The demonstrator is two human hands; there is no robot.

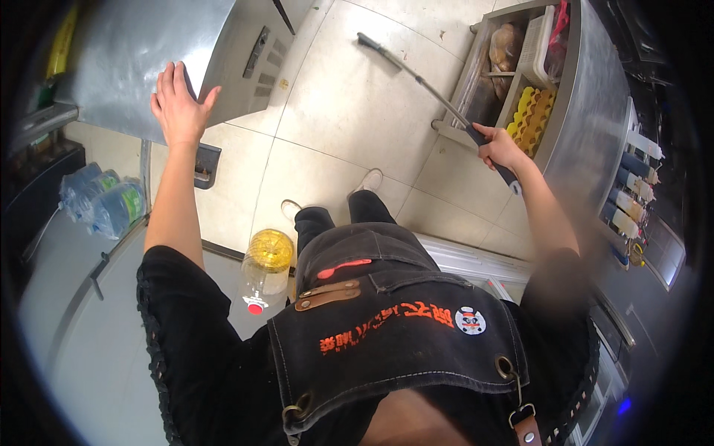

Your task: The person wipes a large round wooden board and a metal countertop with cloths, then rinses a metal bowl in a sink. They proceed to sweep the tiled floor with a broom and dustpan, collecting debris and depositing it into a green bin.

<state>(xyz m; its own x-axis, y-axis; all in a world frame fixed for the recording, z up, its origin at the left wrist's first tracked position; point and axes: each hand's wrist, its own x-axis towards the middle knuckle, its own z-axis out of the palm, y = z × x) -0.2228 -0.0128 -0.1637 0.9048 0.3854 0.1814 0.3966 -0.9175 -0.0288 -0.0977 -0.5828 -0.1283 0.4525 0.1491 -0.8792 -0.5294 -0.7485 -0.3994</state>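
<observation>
My right hand (496,148) grips the dark handle of a long metal-shafted broom (440,99). Its narrow dark head, with bristles at the side, lies over the tiled floor (329,95) at the upper middle. At the upper left, my left hand (181,106) is spread near the edge of a stainless steel appliance top (128,50); it looks laid flat on the metal and holds nothing. A black open-topped container (208,167), partly hidden, shows beside my left wrist.
To the right stands a steel counter (585,95) with a shelf of egg trays (532,120) and a white basket (537,53). Squeeze bottles (625,200) line its far side. An oil bottle (268,262) is by my left leg; wrapped water bottles (106,200) lie at left.
</observation>
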